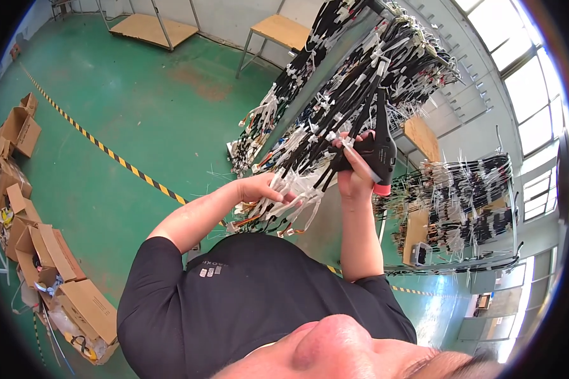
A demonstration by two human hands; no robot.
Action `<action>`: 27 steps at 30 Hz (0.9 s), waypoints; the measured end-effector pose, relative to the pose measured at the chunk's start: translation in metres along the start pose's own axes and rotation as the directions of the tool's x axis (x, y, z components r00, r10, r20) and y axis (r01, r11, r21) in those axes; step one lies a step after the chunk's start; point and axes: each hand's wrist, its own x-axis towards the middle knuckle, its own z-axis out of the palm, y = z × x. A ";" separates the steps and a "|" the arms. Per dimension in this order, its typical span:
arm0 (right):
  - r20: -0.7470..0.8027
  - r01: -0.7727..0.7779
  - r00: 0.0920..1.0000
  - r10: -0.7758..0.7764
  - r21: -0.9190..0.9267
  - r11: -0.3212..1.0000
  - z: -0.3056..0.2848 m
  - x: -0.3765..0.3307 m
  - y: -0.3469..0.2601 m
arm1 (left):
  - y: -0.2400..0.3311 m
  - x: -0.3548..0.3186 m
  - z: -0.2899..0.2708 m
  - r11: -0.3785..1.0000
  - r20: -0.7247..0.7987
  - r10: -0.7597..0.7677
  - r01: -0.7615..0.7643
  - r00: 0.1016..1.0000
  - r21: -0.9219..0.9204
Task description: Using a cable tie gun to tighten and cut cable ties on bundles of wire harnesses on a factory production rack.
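Long black wire harnesses (354, 95) hang in a thick mass from a rack in front of me, with white ties and tags along them. My left hand (263, 188) is closed around the lower part of a harness, among white sleeves and connectors (297, 192). Some of its fingers are hidden by the wires. My right hand (356, 165) grips a black cable tie gun (383, 146) with a red end, held upright against the black cables. Its thumb and fingertips are close to a white tie on the harness.
A second rack of harnesses (461, 196) stands at the right. Open cardboard boxes (50, 252) line the left side. Yellow-black tape (117, 158) crosses the green floor. Wooden-topped tables (278, 30) stand at the back.
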 end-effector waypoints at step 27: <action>0.175 0.010 0.937 0.302 -0.879 0.476 -0.001 -0.051 -0.130 | -0.019 -0.012 0.040 0.410 -0.555 0.661 0.375 0.505 0.831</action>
